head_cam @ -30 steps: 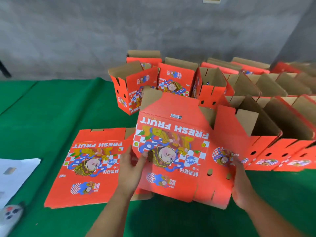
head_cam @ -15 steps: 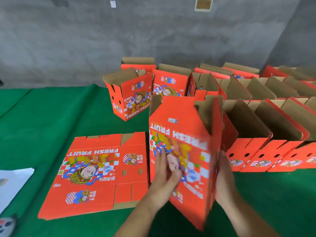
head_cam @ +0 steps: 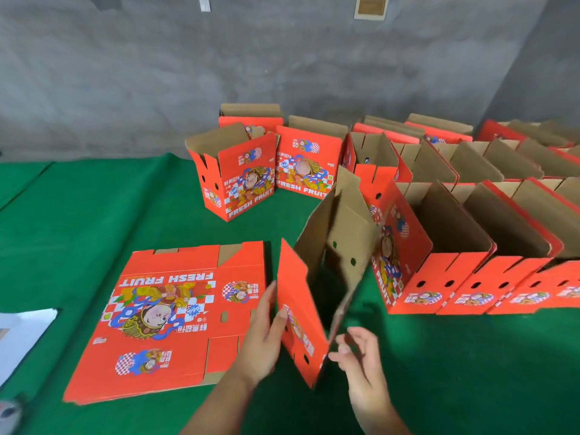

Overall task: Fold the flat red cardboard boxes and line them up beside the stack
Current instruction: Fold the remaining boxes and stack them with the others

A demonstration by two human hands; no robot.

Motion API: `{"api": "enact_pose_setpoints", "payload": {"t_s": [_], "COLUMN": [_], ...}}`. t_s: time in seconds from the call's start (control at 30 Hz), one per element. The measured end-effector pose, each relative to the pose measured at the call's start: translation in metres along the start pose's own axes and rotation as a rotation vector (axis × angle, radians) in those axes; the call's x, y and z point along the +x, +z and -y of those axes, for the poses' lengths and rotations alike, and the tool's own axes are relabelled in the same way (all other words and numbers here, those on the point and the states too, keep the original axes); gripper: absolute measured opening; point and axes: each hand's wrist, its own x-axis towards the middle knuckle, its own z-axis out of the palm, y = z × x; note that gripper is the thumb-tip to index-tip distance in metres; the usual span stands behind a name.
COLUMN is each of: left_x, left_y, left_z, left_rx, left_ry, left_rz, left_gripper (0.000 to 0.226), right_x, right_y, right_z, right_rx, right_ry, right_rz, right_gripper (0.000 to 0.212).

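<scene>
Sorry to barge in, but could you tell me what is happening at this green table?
A person is folding red fruit boxes. The half-opened box stands on the green table between both hands: the left hand lies flat against its red outer panel, and the right hand hovers open by its near edge. A stack of flat boxes lies to the left, and rows of folded boxes stand to the right and behind.

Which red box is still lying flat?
The flat box on the green cloth, just left of the left hand. It lies printed side up, unfolded, while every other box stands opened up.
</scene>
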Motion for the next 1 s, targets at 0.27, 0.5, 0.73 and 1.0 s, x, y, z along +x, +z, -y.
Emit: {"api": "enact_pose_setpoints", "payload": {"t_s": [0.27, 0.5, 0.73, 1.0], "left_x": [-0.047, -0.045, -0.043, -0.043], "left_y": [0.022, 0.04, 0.008, -0.01], "left_z": [-0.05, -0.08, -0.081, -0.074], "left_rx": [0.147, 0.472, 0.674, 0.782], "left_ry": [0.345, 0.489, 0.484, 0.483], "left_rz": [-0.119, -0.128, -0.117, -0.162], "left_gripper": [0.114, 0.069, 0.032, 0.021], "right_x": [0.076, 0.156, 0.176, 0.175], "right_y": [-0.023, -0.034, -0.032, -0.039], "right_z": [0.089, 0.169, 0.173, 0.162], "right_rx": [-0.017, -0.003, -0.119, -0.231], "right_ry": [-0.219, 0.038, 0.154, 0.213], "right_rz": [-0.155, -0.124, 0.048, 0.228], "right_gripper": [0.058, 0.035, 0.05, 0.057]}}
